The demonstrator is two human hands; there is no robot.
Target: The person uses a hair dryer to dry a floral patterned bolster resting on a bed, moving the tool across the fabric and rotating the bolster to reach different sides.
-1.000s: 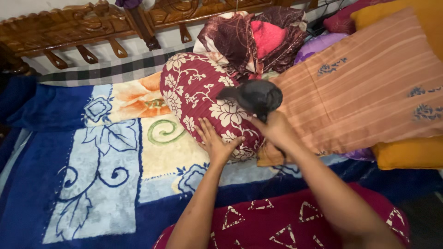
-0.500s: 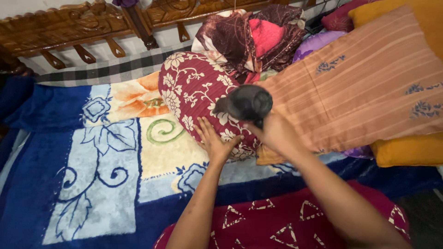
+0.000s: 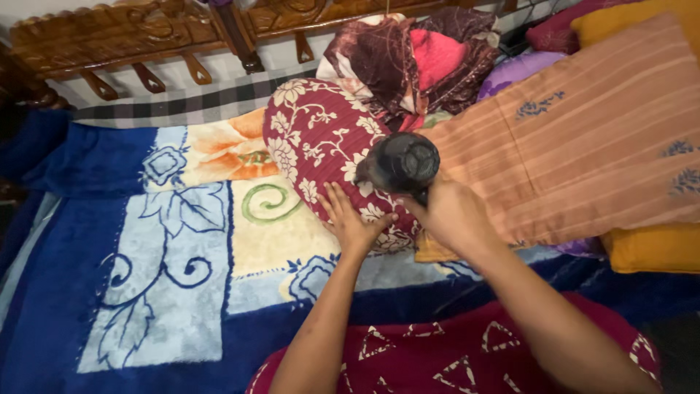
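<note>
Pressing hand: the left hand [image 3: 355, 224] lies flat, fingers spread, on the near end of the maroon bolster pillow with cream flower print [image 3: 321, 149].
Gripping hand: the right hand [image 3: 450, 211] is closed around the handle of a dark grey rounded hand-held appliance [image 3: 401, 163], blurred, its kind unclear.
Appliance: raised over the bolster's right edge, just above and right of the left hand.
Bolster: lies on the blue, cream and orange floral blanket [image 3: 160, 241], against the peach striped cushion [image 3: 583, 138].
Change: a second ago the appliance's snout pointed left; now its round end faces the viewer.
</note>
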